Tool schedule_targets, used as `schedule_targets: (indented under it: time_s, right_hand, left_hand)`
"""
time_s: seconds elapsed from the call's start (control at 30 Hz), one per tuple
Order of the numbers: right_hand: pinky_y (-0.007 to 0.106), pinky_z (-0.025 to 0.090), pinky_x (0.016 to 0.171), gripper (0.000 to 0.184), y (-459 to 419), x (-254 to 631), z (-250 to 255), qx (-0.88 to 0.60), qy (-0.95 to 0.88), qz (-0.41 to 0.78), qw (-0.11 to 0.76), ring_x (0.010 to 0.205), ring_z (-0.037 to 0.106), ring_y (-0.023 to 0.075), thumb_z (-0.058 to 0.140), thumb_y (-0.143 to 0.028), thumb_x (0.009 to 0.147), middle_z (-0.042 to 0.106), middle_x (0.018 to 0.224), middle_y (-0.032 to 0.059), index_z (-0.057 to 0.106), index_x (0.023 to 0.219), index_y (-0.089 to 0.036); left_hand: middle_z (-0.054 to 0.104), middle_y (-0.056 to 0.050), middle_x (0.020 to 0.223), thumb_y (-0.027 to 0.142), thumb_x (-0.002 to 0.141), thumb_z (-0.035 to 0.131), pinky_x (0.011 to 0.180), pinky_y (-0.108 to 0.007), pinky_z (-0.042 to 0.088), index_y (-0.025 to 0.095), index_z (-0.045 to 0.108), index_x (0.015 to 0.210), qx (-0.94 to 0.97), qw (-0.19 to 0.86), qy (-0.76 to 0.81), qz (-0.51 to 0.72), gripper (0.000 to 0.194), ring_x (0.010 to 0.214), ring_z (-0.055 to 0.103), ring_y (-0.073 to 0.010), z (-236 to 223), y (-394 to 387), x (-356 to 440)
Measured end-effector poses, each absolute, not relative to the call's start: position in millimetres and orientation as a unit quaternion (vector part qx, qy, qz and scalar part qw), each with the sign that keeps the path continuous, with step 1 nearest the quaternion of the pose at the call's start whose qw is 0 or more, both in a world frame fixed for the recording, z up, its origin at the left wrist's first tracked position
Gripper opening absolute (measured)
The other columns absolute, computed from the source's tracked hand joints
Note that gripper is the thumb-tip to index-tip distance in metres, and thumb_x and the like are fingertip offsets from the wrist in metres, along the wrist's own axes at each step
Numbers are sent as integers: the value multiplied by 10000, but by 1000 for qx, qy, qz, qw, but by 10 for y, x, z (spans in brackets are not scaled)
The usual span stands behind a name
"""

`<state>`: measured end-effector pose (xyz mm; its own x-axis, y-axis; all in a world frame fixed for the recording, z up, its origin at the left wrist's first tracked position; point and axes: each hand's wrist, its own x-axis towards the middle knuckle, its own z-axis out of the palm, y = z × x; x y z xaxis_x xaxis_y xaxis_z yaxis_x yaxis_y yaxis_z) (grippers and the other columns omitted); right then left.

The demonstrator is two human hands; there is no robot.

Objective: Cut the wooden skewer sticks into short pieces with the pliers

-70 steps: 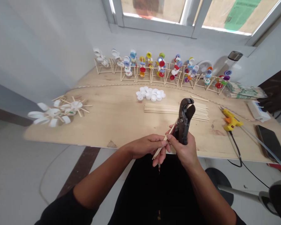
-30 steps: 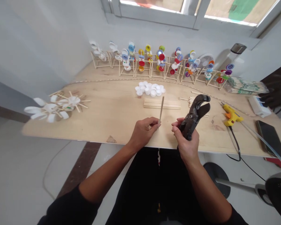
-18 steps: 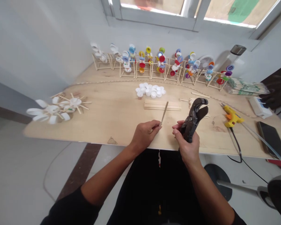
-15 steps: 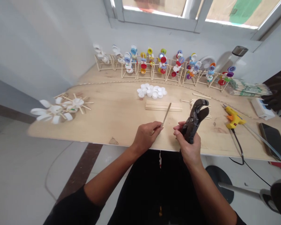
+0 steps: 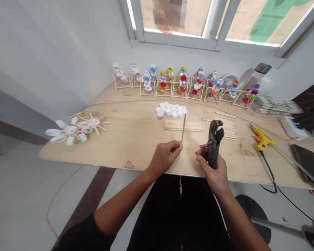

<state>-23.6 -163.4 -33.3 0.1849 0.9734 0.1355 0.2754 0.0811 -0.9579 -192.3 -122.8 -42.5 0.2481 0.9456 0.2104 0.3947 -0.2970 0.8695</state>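
Wooden stick (image 5: pixel 183 129) pinched upright in my left hand (image 5: pixel 163 158); pliers (image 5: pixel 212 144) gripped in my right hand (image 5: pixel 213 172), held apart over the table (image 5: pixel 136 146).

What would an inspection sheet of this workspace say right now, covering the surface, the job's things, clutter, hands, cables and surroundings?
Surface: plywood board, chipped near its front edge.
Job's things: wooden stick held upright; dark metal cutters, jaws open; flat stick bundle; white bottle caps.
Clutter: yellow glue gun, phone, bagged sticks and power strip, all at the right end.
Hands: left hand pinches the stick; right hand grips the cutters.
Cables: black cable runs from the glue gun over the front edge.
Surroundings: cap pinwheels on stick stands line the wall under a window.
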Motion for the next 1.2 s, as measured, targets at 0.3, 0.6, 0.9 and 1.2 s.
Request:
schedule_targets:
  time_s: [0.3,0.6,0.9,1.2]
  right_hand:
    - [280,458,696,269,-1701,-86,-175,-606,-626,350,343,786,604,183,525,-302,766,645,852,28,540,1014,-198]
    - [278,441,724,253,-1778,-96,-130,-580,-662,372,295,781,586,172,495,-309,797,615,863,13,497,1031,-213]
    - [257,435,654,243,-1792,-159,-82,-574,-674,363,290,682,554,156,479,-346,803,595,773,2,519,993,-200]
    - [269,436,677,279,-1786,-181,-88,-580,-665,366,296,756,569,177,471,-379,809,615,802,24,559,975,-174]
  left_hand:
    - [556,12,581,239,756,527,540,-180,397,120,587,672,696,506,424,283,158,556,498,-79,174,-1231,-2134]
    - [512,40,551,263,785,480,474,-156,308,136,570,704,790,427,410,162,176,501,414,-52,582,-1210,-2240]
    - [498,47,487,158,727,468,454,-177,257,144,510,575,860,322,386,81,159,450,398,-52,715,-1102,-2144]
    - [553,39,507,138,697,481,467,-182,296,146,556,625,858,349,376,34,104,481,467,-71,816,-989,-2119]
